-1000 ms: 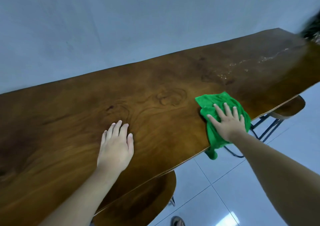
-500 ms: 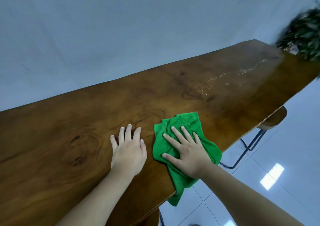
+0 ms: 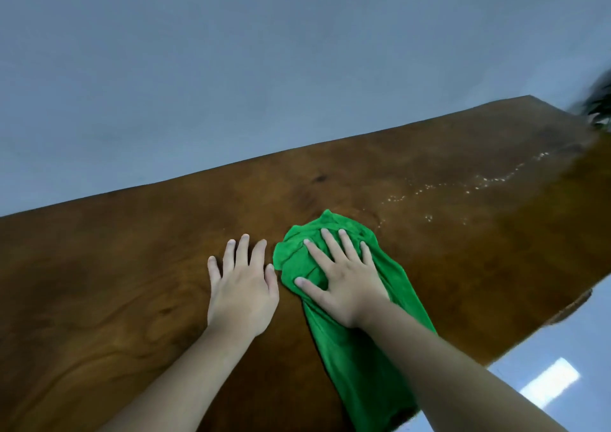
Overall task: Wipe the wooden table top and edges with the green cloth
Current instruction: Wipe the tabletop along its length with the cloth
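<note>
A long dark wooden table top [image 3: 132, 283] runs from lower left to upper right against a wall. The green cloth [image 3: 357, 359] lies bunched on it and trails back toward the near edge. My right hand [image 3: 340, 279] presses flat on the cloth's far end, fingers spread. My left hand [image 3: 243, 286] rests flat on the bare wood just left of the cloth, holding nothing. A trail of pale wet specks [image 3: 479, 180] lies on the wood beyond the cloth, toward the far right end.
A plain grey-blue wall [image 3: 264, 68] stands behind the table. A blurred green plant [image 3: 600, 104] sits at the far right end. Glossy white floor tiles [image 3: 545, 382] show at the lower right, with a wooden stool seat [image 3: 572, 306] under the near edge.
My right hand has slid the cloth leftward and away from the near edge onto the middle of the table, beside my left hand. The view has tilted up.
</note>
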